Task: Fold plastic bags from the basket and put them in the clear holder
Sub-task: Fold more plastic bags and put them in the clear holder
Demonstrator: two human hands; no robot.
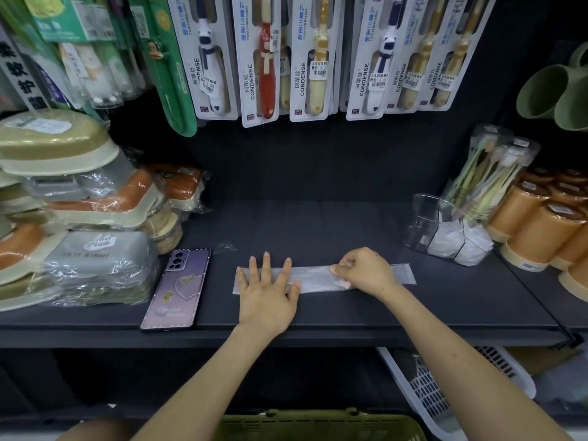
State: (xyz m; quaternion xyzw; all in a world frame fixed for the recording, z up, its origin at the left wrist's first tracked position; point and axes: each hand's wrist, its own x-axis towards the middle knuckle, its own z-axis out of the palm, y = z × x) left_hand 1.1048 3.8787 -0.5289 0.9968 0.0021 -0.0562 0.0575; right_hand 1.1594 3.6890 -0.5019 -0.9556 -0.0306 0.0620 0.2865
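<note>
On the dark shelf point(318, 224), well to the left of both grips, we record a stack of wrapped soap boxes point(95, 265). A purple phone point(176, 288) lies camera side up just left of the left grip point(267, 294), apart from it.

We find the left grip open: palm down, fingers straight and spread, pressing flat on the left end of the plastic bag point(315, 276). The bag lies on the shelf as a long narrow strip. It runs from under the left grip rightward, under the right grip point(366, 273) and a little beyond it. We find the right grip closed on the bag, with fingers curled and thumb and fingertips pinching the strip near its far edge.

Right of the right grip and farther back, well apart from it, stands the clear holder point(445, 230). Whitish plastic shows in its compartments; we cannot tell how many pieces. Orange cups point(534, 227) lie stacked just beyond the holder. Toothbrush packs point(264, 58) hang above both grips. Below the shelf edge, nearer us than the grips, we note a green basket point(318, 424) and, to its right, a white basket point(445, 393).
</note>
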